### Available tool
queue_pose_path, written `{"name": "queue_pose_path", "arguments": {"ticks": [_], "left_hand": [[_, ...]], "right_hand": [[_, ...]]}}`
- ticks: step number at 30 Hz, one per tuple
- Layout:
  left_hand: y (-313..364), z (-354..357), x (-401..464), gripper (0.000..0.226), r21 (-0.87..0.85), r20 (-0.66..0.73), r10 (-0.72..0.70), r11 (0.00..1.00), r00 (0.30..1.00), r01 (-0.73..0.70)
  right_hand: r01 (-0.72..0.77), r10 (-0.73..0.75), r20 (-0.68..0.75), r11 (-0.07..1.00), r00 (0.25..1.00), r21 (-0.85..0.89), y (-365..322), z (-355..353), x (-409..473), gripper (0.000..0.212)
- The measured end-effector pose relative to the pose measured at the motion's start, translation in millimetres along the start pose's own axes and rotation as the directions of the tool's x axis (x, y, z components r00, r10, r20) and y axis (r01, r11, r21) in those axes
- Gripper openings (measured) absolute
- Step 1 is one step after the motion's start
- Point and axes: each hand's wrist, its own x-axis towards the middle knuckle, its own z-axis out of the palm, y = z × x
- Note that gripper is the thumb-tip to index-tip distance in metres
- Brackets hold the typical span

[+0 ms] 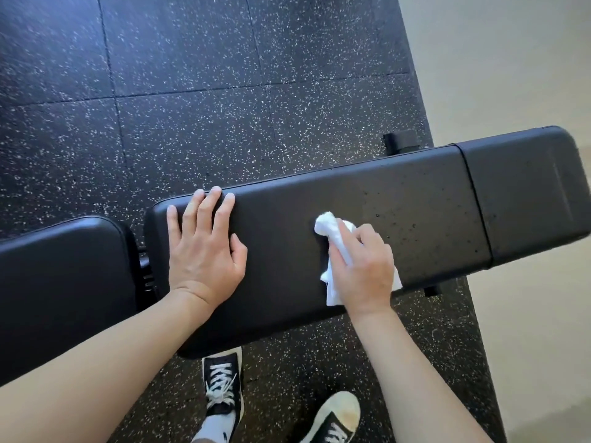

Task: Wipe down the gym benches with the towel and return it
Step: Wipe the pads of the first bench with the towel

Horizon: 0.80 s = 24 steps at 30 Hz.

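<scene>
A long black padded gym bench [415,199] runs across the view from left to right. My right hand [364,263] grips a bunched white towel [329,231] and holds it against the middle of the bench pad. My left hand [204,241] lies flat on the left end of the same pad, fingers straight and spread. Small dark specks dot the pad to the right of the towel.
A second black pad [64,273] sits at the left, split from the main pad by a gap. Speckled black rubber floor tiles [192,75] lie all around. A beige floor [511,59] begins at the right. My two sneakers [224,385] stand below the bench.
</scene>
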Motion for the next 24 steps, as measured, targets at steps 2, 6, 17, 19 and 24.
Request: {"name": "queue_pose_path", "arguments": {"ticks": [2,6,17,19,24], "left_hand": [[0,0,2,0.069,-0.002,0.007,0.004,1.0,1.0,-0.004],[-1,-2,1,0.068,0.001,0.022,0.007,1.0,1.0,-0.007],[22,-4,-9,0.06,-0.057,0.005,-0.13,0.99,0.991,0.13],[39,0,-19,0.06,-0.072,0.003,-0.188,0.98,0.982,0.187],[48,12,-31,0.068,0.046,0.017,-0.17,0.984,0.985,0.17]], "right_hand": [[-0.043,0.042,-0.01,0.999,0.999,-0.008,-7,6,40,0.027],[-0.101,0.099,0.054,0.994,0.994,0.039,-32,16,101,0.026],[0.267,-0.296,0.206,0.951,0.933,0.156,-14,-28,-39,0.027],[0.329,-0.348,0.204,0.936,0.915,0.124,-5,-27,-9,0.024],[-0.022,0.03,0.149,0.998,0.988,-0.052,15,-8,112,0.027]]}}
